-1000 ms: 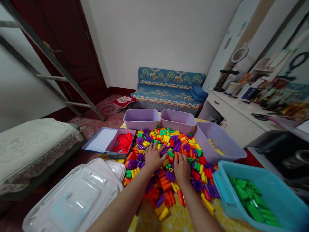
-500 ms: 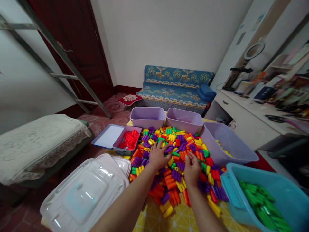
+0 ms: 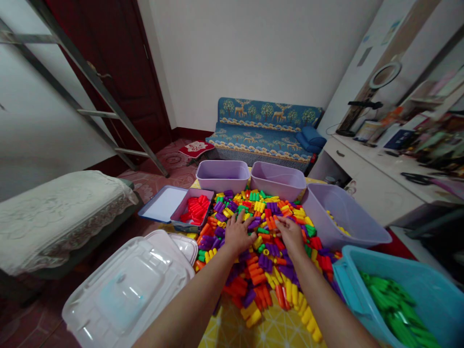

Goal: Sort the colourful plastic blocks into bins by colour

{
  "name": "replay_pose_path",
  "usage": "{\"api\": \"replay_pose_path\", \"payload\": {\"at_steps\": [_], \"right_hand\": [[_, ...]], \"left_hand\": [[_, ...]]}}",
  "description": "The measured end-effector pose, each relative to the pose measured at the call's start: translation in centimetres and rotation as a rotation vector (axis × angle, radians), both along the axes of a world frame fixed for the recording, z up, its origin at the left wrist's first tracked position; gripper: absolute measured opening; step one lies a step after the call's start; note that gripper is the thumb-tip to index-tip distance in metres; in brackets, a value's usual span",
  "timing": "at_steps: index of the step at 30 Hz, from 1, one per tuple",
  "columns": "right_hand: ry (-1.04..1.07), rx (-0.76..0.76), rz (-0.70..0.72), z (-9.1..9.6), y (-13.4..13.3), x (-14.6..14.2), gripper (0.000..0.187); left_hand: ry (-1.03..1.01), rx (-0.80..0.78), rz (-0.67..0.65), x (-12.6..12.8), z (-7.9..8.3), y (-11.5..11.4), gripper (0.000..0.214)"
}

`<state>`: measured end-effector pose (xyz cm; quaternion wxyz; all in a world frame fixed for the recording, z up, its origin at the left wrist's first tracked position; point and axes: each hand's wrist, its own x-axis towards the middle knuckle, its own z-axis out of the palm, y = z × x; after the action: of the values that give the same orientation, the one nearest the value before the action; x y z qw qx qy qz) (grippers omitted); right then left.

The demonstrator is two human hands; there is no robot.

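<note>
A mixed heap of plastic building blocks (image 3: 266, 263) in orange, purple, yellow, red and green is spread over a yellow patterned tablecloth (image 3: 270, 328). My left hand (image 3: 237, 234) lies palm down on the heap's middle, fingers spread, gripping nothing that I can see. To its right, my right hand (image 3: 292, 235) has thumb and fingers drawn together at an orange block (image 3: 271, 223), which it appears to pinch. The undersides of both hands are hidden. A row of yellow blocks (image 3: 304, 311) runs along the near edge, beside my right forearm.
Two lilac bins (image 3: 223, 183) stand behind the heap; a third lilac bin (image 3: 348, 237) holds some yellow pieces. Green pieces fill part of a blue tub (image 3: 351, 285). Left are an open box (image 3: 176, 224) of red pieces and stacked clear lids (image 3: 126, 290).
My right hand has shifted slightly up and turned leftward at the fingertips, its forearm swinging right. More yellow blocks now show beside that forearm. My left hand stays in place.
</note>
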<state>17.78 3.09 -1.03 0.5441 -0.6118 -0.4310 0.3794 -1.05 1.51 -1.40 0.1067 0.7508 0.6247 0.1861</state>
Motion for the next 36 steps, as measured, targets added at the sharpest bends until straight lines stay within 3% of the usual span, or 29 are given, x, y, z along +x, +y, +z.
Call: {"api": "replay_pose_path", "payload": {"at_steps": [5, 8, 11, 16, 19, 21, 26, 36], "right_hand": [[0.086, 0.048, -0.025, 6.5, 6.1, 0.5, 0.042], [0.201, 0.229, -0.025, 8.4, 7.6, 0.5, 0.049], [0.135, 0.266, 0.008, 6.6, 6.0, 0.2, 0.048], [-0.299, 0.130, 0.034, -1.3, -0.1, -0.2, 0.038], [-0.548, 0.105, 0.042, -4.0, -2.6, -0.1, 0.032], [-0.696, 0.070, 0.076, -4.3, -3.3, -0.2, 0.030], [-0.952, -0.087, 0.088, -2.6, -3.4, -1.1, 0.025], [-1.094, -0.265, 0.147, -1.3, -3.0, -1.5, 0.020]], "left_hand": [[-0.001, -0.011, 0.003, 0.0, 0.4, -0.1, 0.056], [-0.005, -0.008, 0.009, 0.0, 0.4, -0.2, 0.056], [-0.017, -0.001, 0.016, 0.0, 0.2, -0.2, 0.056], [-0.026, 0.015, 0.008, 0.0, -0.1, -0.1, 0.056], [-0.023, 0.009, 0.006, 0.0, 0.1, -0.1, 0.056], [-0.021, 0.001, 0.004, 0.0, 0.2, -0.1, 0.056], [-0.027, 0.016, 0.010, -0.1, 0.2, -0.1, 0.052], [-0.046, 0.095, 0.003, -0.3, -0.7, -0.1, 0.040]]}}
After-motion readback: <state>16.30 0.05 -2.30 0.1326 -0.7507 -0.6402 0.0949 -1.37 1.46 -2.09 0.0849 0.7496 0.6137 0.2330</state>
